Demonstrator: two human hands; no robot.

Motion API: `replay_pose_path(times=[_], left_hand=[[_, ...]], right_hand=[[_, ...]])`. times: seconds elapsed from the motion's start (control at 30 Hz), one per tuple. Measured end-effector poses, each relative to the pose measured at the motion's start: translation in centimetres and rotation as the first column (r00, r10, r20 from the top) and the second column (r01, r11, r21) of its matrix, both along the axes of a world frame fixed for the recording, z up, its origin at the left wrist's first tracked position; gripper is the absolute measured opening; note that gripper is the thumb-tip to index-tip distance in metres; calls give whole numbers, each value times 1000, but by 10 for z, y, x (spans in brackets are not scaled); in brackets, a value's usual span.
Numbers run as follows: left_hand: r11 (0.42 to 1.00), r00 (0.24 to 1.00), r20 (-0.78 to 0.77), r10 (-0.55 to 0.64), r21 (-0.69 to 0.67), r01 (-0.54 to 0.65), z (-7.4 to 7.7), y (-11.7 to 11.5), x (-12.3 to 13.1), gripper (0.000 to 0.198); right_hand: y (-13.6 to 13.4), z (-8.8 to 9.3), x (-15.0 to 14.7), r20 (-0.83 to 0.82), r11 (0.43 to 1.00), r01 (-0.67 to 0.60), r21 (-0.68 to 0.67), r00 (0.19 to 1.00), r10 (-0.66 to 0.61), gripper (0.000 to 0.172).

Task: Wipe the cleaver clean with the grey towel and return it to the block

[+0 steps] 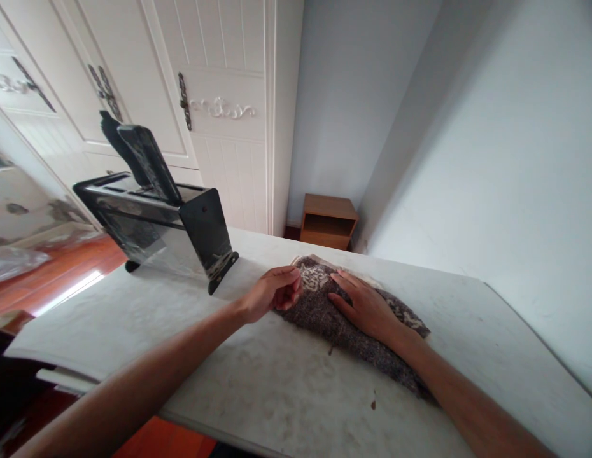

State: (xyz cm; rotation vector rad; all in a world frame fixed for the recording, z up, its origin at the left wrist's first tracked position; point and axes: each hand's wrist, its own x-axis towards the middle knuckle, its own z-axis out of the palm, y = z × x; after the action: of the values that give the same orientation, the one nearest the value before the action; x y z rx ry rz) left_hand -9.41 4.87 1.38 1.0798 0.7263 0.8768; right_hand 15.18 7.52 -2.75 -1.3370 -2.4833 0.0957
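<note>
A dark brown, woolly-looking cloth (pixel 315 312) with a beige pattern lies folded on the pale tabletop. My right hand (pixel 365 305) rests flat on top of it, palm down with the fingers stretched out. At the cloth's left end is my left hand (pixel 277 294), its thumb and fingers pinched together. Whether a bit of the cloth's edge or something small sits between those fingertips is hidden.
On the table (pixel 258 375), a black knife block (pixel 153 216) with clear sides holds two black-handled tools, left of my hands. Small dark specks dot the tabletop. Beyond stand a white wardrobe (pixel 229 159) and a brown nightstand (pixel 328 207); a wall is at right.
</note>
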Motion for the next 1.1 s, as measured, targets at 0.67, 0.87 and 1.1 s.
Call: replay_pose_path(times=[0.67, 0.87, 1.1], left_hand=[[903, 841, 469, -269, -182, 390, -4, 1, -3, 33], [971, 929, 336, -157, -118, 206, -15, 8, -2, 27], [998, 973, 225, -48, -27, 55, -20, 12, 0, 38]], right_hand=[[-7, 9, -7, -329, 999, -30, 36, 943, 40, 35], [-20, 35, -42, -589, 990, -139, 12, 799, 120, 20], [-18, 30, -72, -777, 967, -241, -79, 623, 91, 16]])
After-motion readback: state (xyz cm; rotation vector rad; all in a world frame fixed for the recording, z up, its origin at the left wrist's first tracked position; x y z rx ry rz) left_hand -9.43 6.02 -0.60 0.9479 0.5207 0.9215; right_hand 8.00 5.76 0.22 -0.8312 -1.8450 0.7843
